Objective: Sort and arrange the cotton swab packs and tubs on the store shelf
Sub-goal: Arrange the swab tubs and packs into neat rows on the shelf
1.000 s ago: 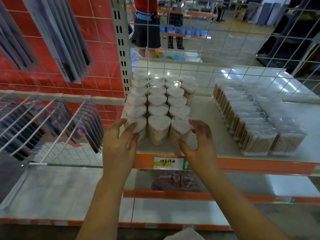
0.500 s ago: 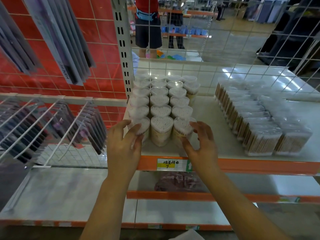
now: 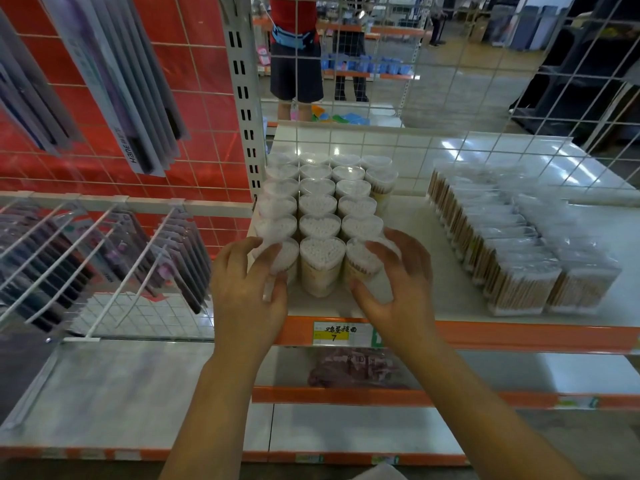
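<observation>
Left hand point(image 3: 247, 289): grips the front-left clear heart-shaped cotton swab tub point(image 3: 282, 259).
Right hand point(image 3: 398, 289): grips the front-right tub point(image 3: 363, 268).

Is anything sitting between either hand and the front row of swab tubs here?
Nothing visible. The left hand already grips the front-left tub, and the right hand grips the front-right tub. The middle tub stands untouched between them.

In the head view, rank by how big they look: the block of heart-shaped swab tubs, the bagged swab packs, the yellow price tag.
1-2. block of tubs, bagged packs: alike, unranked.
3. price tag.
</observation>
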Demonstrator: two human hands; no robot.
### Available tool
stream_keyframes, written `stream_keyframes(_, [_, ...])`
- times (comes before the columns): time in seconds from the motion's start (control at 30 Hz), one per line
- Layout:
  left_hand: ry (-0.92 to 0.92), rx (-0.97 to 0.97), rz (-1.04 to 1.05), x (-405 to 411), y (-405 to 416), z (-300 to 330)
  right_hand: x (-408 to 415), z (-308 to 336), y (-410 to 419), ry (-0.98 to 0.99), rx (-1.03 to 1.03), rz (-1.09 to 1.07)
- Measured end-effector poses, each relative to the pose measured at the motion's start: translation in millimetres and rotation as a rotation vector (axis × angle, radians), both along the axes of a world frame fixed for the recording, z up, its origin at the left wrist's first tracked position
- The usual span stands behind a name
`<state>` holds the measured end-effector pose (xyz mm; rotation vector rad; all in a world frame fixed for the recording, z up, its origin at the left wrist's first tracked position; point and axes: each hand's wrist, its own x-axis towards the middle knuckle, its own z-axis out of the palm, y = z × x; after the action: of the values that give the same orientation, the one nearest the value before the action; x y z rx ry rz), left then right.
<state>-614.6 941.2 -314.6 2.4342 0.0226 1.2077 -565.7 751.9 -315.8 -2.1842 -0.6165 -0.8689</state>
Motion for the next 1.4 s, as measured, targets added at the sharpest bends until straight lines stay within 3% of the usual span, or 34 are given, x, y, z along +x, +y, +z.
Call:
stream_keyframes(0.27, [-0.008, -0.016, -0.136, 4.2, 4.6, 2.7, 5.6, 4.2, 29.7, -0.130, -0.161, 0.106])
stream_keyframes(0.53, [0.010, -0.006, -0.129, 5.5, 5.1, 2.1, 12.2, 4.7, 30.3, -0.215, -0.087, 0.173])
stream_keyframes(0.97, [0.015, -0.088, -0.145, 4.1, -2.5, 16.3, 2.2, 12.0, 32.7, -0.088, -0.161, 0.137])
stream_keyframes(1.23, [0.028, 0.033, -0.217, 17.8, -31.9, 43.6, 2.7, 33.9, 20.7, 0.036, -0.201, 0.161])
stream_keyframes(1.4, [0.047, 0.070, -0.260, 19.4, -61.9, 55.0, 3.8, 40.3, -11.8, -0.004, -0.218, 0.069])
